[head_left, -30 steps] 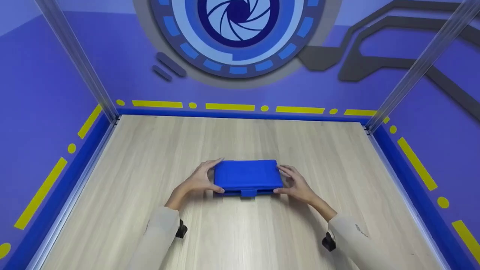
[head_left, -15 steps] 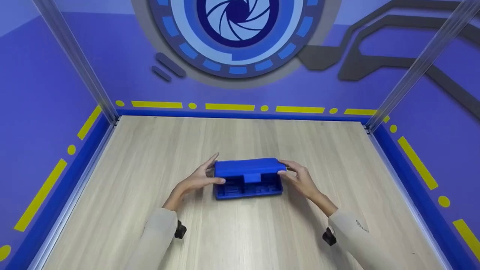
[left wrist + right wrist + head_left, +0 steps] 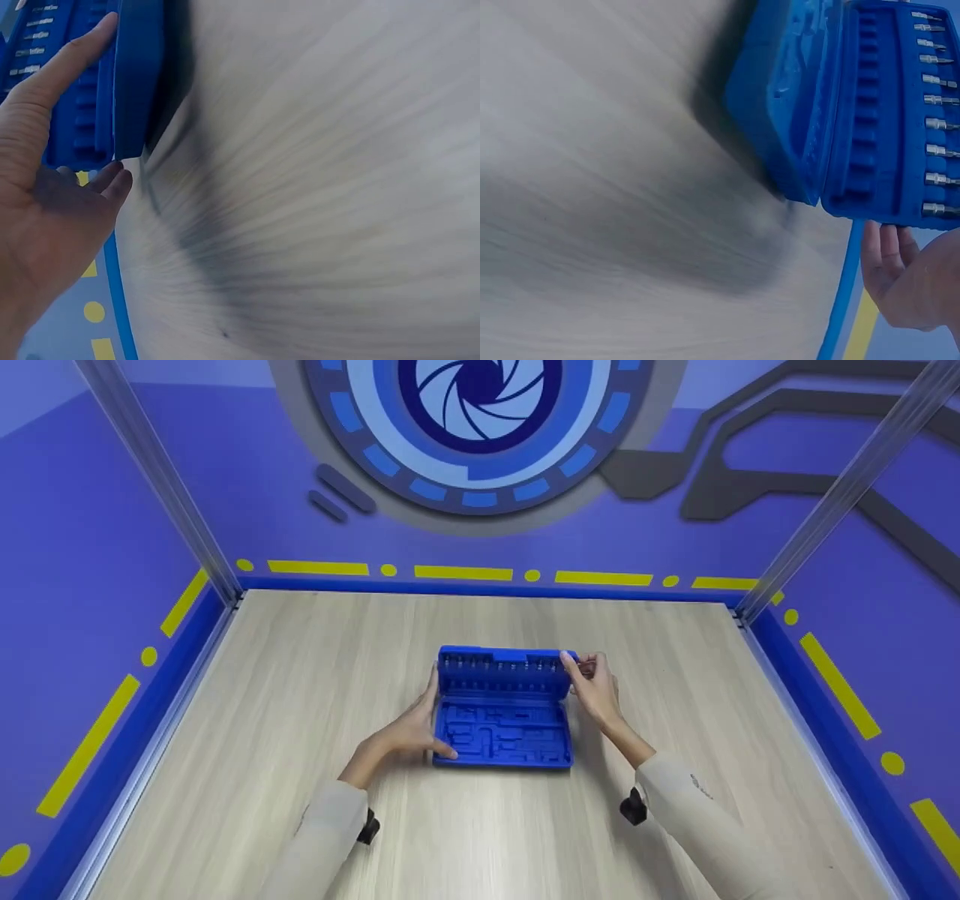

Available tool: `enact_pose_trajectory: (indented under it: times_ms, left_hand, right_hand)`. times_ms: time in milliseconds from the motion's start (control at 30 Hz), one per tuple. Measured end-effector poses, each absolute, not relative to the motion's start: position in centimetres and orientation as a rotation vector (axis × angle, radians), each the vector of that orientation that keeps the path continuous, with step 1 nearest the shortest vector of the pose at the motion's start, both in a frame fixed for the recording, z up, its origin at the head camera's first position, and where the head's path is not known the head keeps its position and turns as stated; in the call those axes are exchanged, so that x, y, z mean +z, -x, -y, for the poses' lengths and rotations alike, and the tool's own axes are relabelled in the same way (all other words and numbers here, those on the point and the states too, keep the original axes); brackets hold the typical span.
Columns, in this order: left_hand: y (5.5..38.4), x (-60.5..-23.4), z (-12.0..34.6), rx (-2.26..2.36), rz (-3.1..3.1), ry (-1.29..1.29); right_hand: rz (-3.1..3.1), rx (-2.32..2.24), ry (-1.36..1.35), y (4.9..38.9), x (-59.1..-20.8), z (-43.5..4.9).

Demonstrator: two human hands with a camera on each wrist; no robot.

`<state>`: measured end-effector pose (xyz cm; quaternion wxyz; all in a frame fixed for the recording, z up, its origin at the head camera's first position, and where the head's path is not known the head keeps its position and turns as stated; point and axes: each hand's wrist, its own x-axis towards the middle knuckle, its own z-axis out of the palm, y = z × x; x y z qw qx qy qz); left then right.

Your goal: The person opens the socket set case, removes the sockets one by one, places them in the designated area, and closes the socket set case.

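Observation:
A blue plastic bit case [image 3: 525, 746] lies on the wooden table with its lid [image 3: 499, 679] raised steeply at the back. The base has moulded recesses with no tools in them. Inside the lid sits a row of short metal bits [image 3: 937, 124]. My left hand [image 3: 409, 729] holds the base at its left end, thumb over the front corner and fingers along the side. At the lid's upper right corner, my right hand [image 3: 598, 695] grips the edge, thumb on the inner face and fingers behind; the right wrist view shows those fingers [image 3: 891, 251] at the lid's end.
The pale wooden tabletop [image 3: 322, 660] spreads around the case. Blue-purple panels with yellow markings [image 3: 465, 574] wall it at the back and both sides, with metal posts [image 3: 154, 472] at the rear corners. A small black device [image 3: 634, 807] is worn at each wrist.
The case was closed a second ago and half open after that; its lid has swung up and back. My right hand rose with the lid, while my left thumb moved down to the base's front corner.

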<state>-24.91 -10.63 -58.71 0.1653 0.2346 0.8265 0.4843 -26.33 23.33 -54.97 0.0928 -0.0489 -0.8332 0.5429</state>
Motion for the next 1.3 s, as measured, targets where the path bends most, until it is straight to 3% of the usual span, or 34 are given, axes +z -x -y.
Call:
enact_pose_trajectory:
  times_ms: [233, 700, 1300]
  left_hand:
    - [24.8, -59.3, 10.5, 1.349, -2.384, -0.657]
    - [24.9, -59.9, 10.6, 1.344, -2.456, -0.676]
    - [25.4, -60.2, 10.9, 1.069, -2.583, -0.674]
  right_hand:
    - [2.467, 1.625, 0.146, 26.5, -55.5, -23.2]
    - [2.623, 1.675, -0.316, 26.7, -57.8, -23.7]
    - [2.816, 1.354, -0.444, 26.7, -58.7, -24.5]
